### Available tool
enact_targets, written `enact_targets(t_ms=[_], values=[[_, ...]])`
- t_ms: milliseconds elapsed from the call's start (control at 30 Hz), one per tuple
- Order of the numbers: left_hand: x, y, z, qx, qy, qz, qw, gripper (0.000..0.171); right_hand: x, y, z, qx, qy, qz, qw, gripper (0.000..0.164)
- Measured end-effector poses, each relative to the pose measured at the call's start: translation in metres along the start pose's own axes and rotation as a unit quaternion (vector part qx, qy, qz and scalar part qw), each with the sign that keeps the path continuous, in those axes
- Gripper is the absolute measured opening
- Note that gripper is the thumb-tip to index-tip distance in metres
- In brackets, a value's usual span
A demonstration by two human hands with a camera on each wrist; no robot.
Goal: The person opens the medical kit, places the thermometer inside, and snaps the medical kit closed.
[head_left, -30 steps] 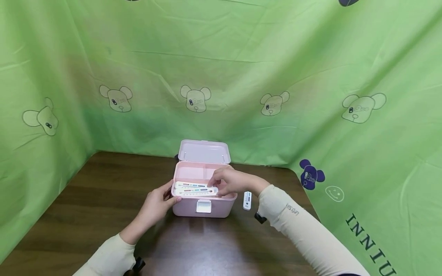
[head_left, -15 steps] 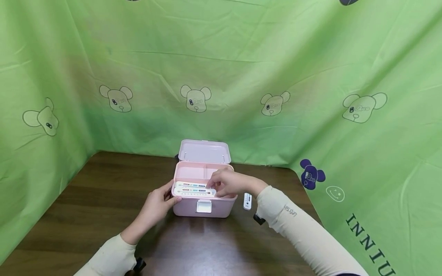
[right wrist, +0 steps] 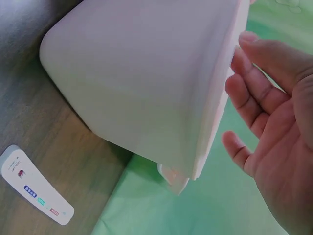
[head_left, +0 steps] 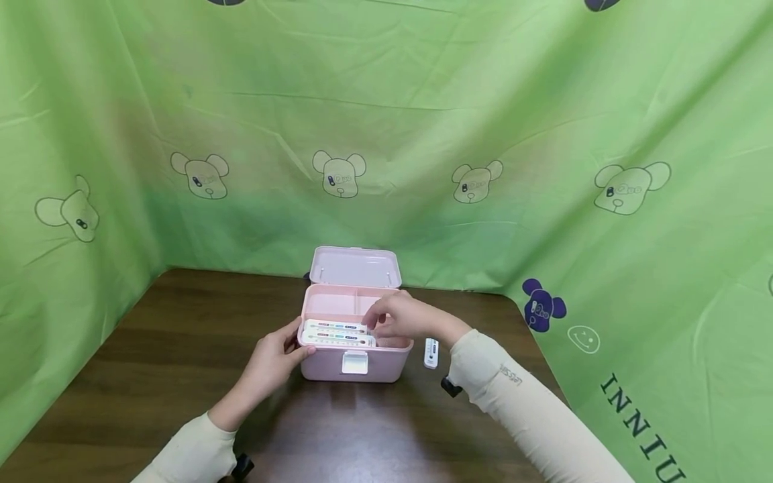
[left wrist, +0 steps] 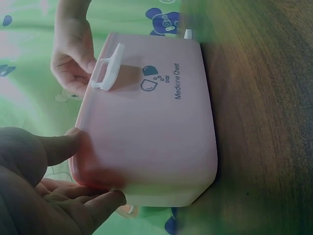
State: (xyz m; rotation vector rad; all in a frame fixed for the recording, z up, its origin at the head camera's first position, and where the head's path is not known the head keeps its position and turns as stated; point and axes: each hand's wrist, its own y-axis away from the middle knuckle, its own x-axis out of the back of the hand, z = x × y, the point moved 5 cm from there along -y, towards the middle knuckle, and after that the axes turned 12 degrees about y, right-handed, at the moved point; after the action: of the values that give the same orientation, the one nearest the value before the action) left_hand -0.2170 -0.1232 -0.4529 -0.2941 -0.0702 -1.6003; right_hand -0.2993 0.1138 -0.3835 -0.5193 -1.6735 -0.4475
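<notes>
A pink medicine chest (head_left: 380,363) stands with its lid (head_left: 356,267) raised at the back. My left hand (head_left: 276,354) grips its front left corner, thumb on the front wall and fingers along the side. Two slim white cases (head_left: 338,340), printed with coloured labels and a scale like thermometer cases, lie side by side inside. My right hand (head_left: 403,318) reaches over the right rim, with bent fingers and fingertips at the right ends of these cases. In the right wrist view the hand (right wrist: 281,115) overlaps the rim; I cannot tell whether it pinches a case.
Another white case (right wrist: 36,186) lies on the wooden table (head_left: 199,322), right of the chest. A white latch (left wrist: 110,68) sticks out from the chest's front. A divider (head_left: 356,300) splits its rear part. Green printed cloth (head_left: 386,100) hangs behind and at both sides.
The front case has shifted slightly left and now lies more level beside the other one. My right fingers have stayed at the right end; my left hand keeps its grip on the corner.
</notes>
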Motion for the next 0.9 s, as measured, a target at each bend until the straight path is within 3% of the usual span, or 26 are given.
enact_targets(t_ms=[100,200,400,567,700,900], values=[[0.000,-0.001,-0.001,-0.002,0.001,0.003,1.0000,0.070,0.008,0.006,0.006,-0.018,-0.019,0.046,0.999,0.019],[-0.001,-0.001,-0.002,-0.004,0.006,0.004,1.0000,0.071,0.016,0.017,0.015,-0.058,-0.030,0.120,0.991,0.018],[0.000,-0.002,-0.005,-0.009,0.003,0.005,0.9999,0.073,0.027,0.047,0.037,-0.157,-0.068,0.250,0.953,0.019],[0.001,-0.003,-0.005,-0.007,-0.005,-0.003,1.0000,0.074,0.021,0.069,0.052,-0.205,-0.084,0.296,0.929,0.021],[0.001,-0.005,-0.003,-0.002,-0.001,-0.007,1.0000,0.077,0.005,0.083,0.066,-0.243,-0.086,0.317,0.913,0.022],[0.001,-0.009,-0.003,-0.033,-0.028,0.012,0.9990,0.087,-0.025,0.103,0.084,-0.306,-0.081,0.339,0.886,0.024]])
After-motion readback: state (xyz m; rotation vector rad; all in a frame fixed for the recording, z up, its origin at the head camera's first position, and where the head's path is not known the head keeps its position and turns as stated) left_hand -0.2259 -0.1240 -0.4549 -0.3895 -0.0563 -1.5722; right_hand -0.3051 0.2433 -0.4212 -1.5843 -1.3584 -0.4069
